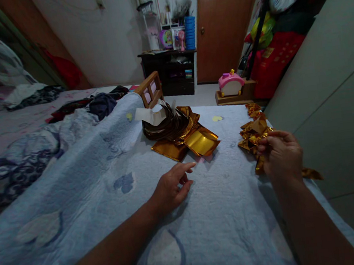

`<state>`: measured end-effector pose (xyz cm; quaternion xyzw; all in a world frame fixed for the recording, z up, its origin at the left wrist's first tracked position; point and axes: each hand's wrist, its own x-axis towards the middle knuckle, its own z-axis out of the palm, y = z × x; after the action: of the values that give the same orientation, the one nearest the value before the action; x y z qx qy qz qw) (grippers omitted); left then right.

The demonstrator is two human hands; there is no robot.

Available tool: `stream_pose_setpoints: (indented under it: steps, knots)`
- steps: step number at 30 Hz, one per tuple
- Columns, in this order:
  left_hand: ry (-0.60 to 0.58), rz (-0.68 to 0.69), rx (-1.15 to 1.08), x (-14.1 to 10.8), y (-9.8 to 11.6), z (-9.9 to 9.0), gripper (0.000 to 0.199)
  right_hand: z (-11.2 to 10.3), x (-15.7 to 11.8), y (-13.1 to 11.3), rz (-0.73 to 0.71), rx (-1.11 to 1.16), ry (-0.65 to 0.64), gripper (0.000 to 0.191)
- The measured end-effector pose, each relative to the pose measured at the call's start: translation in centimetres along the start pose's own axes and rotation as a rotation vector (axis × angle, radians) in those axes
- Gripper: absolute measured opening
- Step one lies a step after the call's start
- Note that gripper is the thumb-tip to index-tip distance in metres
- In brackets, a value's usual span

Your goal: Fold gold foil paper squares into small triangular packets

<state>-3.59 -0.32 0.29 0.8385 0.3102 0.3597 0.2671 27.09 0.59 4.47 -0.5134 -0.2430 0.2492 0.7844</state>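
Gold foil papers (201, 140) lie near the left hand (174, 187).

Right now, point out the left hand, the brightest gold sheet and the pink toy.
Left hand (171, 189), head view, back of the hand.
Brightest gold sheet (201, 141), head view, shiny face.
Pink toy (231, 87), head view, pale front.

The bedspread (207, 215) is pale blue — patterned with hearts, some off-white with darker blue edging, one solid blue near the middle. Toward its far edge, the foil sheets (201, 140) shine gold; by its right edge, the crumpled foil pieces (252, 133) are coppery gold.
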Motion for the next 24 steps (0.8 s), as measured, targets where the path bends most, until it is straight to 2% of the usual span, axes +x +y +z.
stream_pose_setpoints:
  steps: [6,18,24]
  knots:
    - [-0.015,-0.003,0.011,0.1,0.0,0.1,0.047,-0.5,1.0,0.0,0.029,0.014,0.074,0.02]
    - [-0.032,-0.018,0.022,0.0,0.1,-0.1,0.042,-1.0,1.8,1.1,0.119,0.03,0.021,0.03]
    - [-0.045,-0.018,0.03,0.1,0.2,-0.1,0.036,-1.1,1.7,1.7,0.064,0.071,0.028,0.043]
